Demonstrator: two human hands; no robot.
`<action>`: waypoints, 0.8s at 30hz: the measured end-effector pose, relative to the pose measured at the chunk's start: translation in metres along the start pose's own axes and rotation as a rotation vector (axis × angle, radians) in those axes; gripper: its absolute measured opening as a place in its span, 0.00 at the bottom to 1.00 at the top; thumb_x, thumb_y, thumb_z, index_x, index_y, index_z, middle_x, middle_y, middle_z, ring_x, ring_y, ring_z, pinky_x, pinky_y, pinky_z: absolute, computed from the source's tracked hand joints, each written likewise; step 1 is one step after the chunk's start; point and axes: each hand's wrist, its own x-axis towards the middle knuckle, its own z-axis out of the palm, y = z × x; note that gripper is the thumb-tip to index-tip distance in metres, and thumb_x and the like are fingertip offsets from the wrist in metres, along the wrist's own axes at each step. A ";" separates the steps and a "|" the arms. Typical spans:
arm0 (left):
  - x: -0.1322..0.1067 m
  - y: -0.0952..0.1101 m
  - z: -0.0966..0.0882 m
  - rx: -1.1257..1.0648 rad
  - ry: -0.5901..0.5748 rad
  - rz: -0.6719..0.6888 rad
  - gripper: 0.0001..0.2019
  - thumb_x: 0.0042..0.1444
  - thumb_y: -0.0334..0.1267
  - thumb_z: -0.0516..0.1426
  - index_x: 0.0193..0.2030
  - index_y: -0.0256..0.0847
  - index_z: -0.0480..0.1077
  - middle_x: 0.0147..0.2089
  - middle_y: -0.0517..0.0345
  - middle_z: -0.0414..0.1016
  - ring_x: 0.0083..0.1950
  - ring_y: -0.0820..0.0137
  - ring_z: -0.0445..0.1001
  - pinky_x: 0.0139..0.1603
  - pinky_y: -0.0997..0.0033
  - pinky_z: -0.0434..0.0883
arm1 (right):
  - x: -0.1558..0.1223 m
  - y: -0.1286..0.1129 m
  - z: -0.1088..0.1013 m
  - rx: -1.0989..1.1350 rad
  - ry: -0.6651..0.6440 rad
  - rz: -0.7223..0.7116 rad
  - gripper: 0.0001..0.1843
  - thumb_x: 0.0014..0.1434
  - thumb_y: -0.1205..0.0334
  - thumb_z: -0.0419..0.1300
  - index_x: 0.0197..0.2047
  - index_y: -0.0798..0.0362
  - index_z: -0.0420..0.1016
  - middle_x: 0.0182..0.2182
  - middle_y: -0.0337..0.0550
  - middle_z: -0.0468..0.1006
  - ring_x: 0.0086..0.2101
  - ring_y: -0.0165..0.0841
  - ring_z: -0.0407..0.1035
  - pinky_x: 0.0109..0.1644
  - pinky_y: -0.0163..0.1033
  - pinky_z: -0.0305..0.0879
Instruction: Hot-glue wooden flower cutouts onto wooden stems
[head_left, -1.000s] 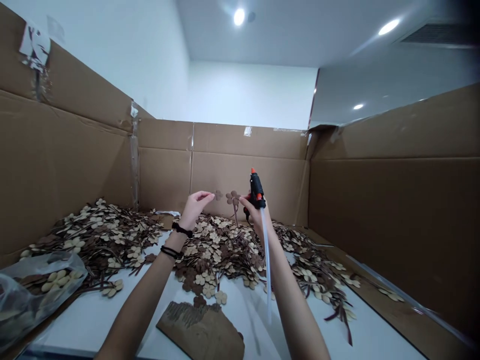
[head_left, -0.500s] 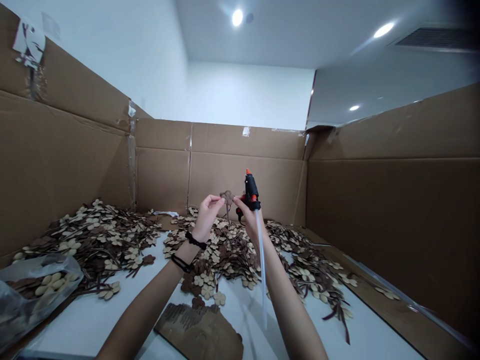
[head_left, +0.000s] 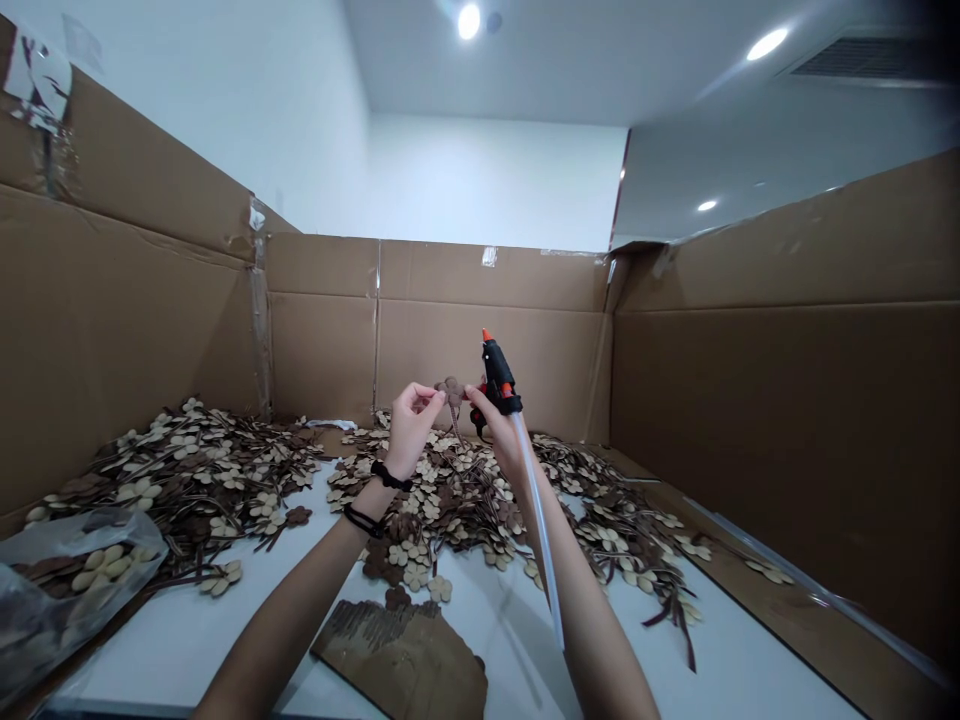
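Both my hands are raised in front of the back cardboard wall. My left hand [head_left: 411, 425] pinches a small brown clover-shaped wooden piece [head_left: 451, 390] with a thin stem. My right hand [head_left: 499, 425] touches the same piece with its fingertips while it grips a black glue gun [head_left: 495, 375] with an orange tip pointing up. A clear glue stick [head_left: 541, 535] trails from the gun down along my right forearm. Below the hands lies a heap of brown and pale wooden clover pieces [head_left: 457, 495].
Tall cardboard walls [head_left: 780, 400] enclose a white tabletop [head_left: 225, 620]. More clover pieces [head_left: 187, 470] are piled at the left. A clear plastic bag [head_left: 67, 580] with pieces lies at the near left. A brown cardboard scrap [head_left: 405, 655] lies near the front.
My left hand moved right and brought its small piece against the clover held by my right hand. Both hands now meet on one piece. The view shifted slightly.
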 end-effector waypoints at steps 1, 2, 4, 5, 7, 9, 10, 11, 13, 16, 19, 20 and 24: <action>0.000 -0.001 0.000 0.011 0.003 0.009 0.10 0.52 0.42 0.58 0.29 0.38 0.64 0.30 0.61 0.66 0.33 0.74 0.66 0.37 0.75 0.64 | 0.000 -0.001 0.000 0.006 0.001 0.003 0.20 0.45 0.48 0.65 0.35 0.51 0.67 0.29 0.37 0.70 0.30 0.30 0.67 0.33 0.35 0.60; 0.000 -0.002 0.000 0.019 0.003 0.017 0.10 0.52 0.41 0.58 0.29 0.38 0.64 0.30 0.61 0.66 0.33 0.74 0.66 0.37 0.75 0.64 | -0.001 -0.001 0.000 0.006 -0.005 0.002 0.20 0.45 0.48 0.65 0.35 0.51 0.66 0.29 0.37 0.69 0.30 0.30 0.66 0.32 0.35 0.60; -0.001 -0.003 0.001 0.033 -0.008 0.026 0.09 0.52 0.41 0.58 0.29 0.38 0.64 0.30 0.61 0.66 0.32 0.74 0.66 0.37 0.75 0.64 | -0.001 -0.002 0.001 -0.009 -0.032 -0.018 0.20 0.44 0.48 0.66 0.33 0.52 0.66 0.28 0.36 0.68 0.29 0.29 0.65 0.32 0.35 0.59; -0.001 -0.003 0.001 0.040 -0.013 0.027 0.09 0.52 0.40 0.58 0.29 0.38 0.63 0.30 0.61 0.66 0.33 0.74 0.66 0.37 0.75 0.64 | -0.002 -0.002 0.001 -0.021 -0.050 -0.034 0.20 0.44 0.48 0.67 0.33 0.52 0.66 0.28 0.36 0.68 0.29 0.29 0.64 0.32 0.35 0.60; -0.002 -0.002 0.002 0.029 -0.003 0.018 0.09 0.52 0.40 0.58 0.30 0.39 0.63 0.31 0.61 0.66 0.34 0.74 0.67 0.38 0.75 0.64 | -0.002 -0.001 0.001 -0.037 -0.074 -0.065 0.19 0.44 0.49 0.67 0.32 0.51 0.66 0.28 0.36 0.68 0.29 0.29 0.64 0.33 0.35 0.60; -0.002 0.001 0.002 -0.013 0.042 -0.012 0.09 0.52 0.41 0.58 0.33 0.40 0.62 0.34 0.60 0.67 0.36 0.73 0.68 0.39 0.75 0.65 | -0.002 -0.001 0.001 -0.054 -0.068 -0.078 0.19 0.44 0.49 0.66 0.33 0.51 0.66 0.28 0.37 0.69 0.29 0.29 0.64 0.34 0.35 0.61; -0.002 0.002 0.002 -0.034 0.063 -0.034 0.09 0.53 0.42 0.57 0.35 0.40 0.62 0.35 0.59 0.67 0.37 0.73 0.68 0.39 0.75 0.65 | -0.002 -0.001 0.001 -0.067 -0.062 -0.075 0.19 0.44 0.49 0.66 0.33 0.51 0.66 0.29 0.37 0.69 0.30 0.30 0.64 0.34 0.36 0.61; -0.002 0.004 0.002 -0.046 0.065 -0.056 0.10 0.55 0.43 0.56 0.37 0.41 0.62 0.37 0.58 0.68 0.37 0.73 0.68 0.39 0.75 0.65 | -0.002 -0.001 0.001 -0.080 -0.060 -0.072 0.19 0.44 0.49 0.66 0.33 0.51 0.66 0.28 0.37 0.69 0.30 0.30 0.65 0.35 0.36 0.62; -0.001 0.006 0.001 -0.030 -0.003 -0.088 0.10 0.57 0.45 0.53 0.38 0.40 0.63 0.37 0.57 0.68 0.38 0.72 0.68 0.39 0.75 0.65 | -0.002 -0.002 0.001 -0.096 -0.072 -0.082 0.19 0.44 0.49 0.66 0.33 0.51 0.66 0.28 0.38 0.69 0.30 0.31 0.65 0.36 0.37 0.63; 0.000 0.004 -0.001 0.016 -0.176 -0.079 0.10 0.57 0.44 0.54 0.34 0.39 0.65 0.35 0.57 0.69 0.39 0.71 0.68 0.40 0.75 0.64 | -0.003 -0.001 0.001 -0.091 -0.108 -0.128 0.18 0.45 0.50 0.66 0.33 0.51 0.66 0.29 0.38 0.69 0.31 0.31 0.66 0.38 0.38 0.64; 0.001 -0.002 -0.002 0.028 -0.223 -0.033 0.09 0.57 0.42 0.53 0.31 0.39 0.63 0.32 0.59 0.67 0.37 0.71 0.66 0.39 0.75 0.63 | -0.002 0.001 0.001 -0.107 -0.126 -0.155 0.18 0.45 0.51 0.66 0.33 0.51 0.65 0.28 0.37 0.69 0.32 0.31 0.66 0.38 0.38 0.63; 0.001 -0.003 -0.002 0.028 -0.226 -0.022 0.09 0.57 0.42 0.53 0.31 0.39 0.62 0.31 0.60 0.66 0.36 0.72 0.65 0.39 0.75 0.62 | -0.002 0.003 0.001 -0.116 -0.128 -0.163 0.18 0.45 0.52 0.66 0.33 0.51 0.65 0.28 0.36 0.68 0.31 0.31 0.65 0.38 0.37 0.63; 0.001 -0.005 -0.004 0.001 -0.239 -0.009 0.08 0.57 0.39 0.52 0.29 0.40 0.59 0.30 0.62 0.62 0.34 0.73 0.63 0.37 0.77 0.61 | 0.001 0.010 0.002 -0.160 -0.155 -0.190 0.17 0.45 0.53 0.66 0.33 0.50 0.64 0.27 0.35 0.68 0.29 0.30 0.64 0.36 0.37 0.62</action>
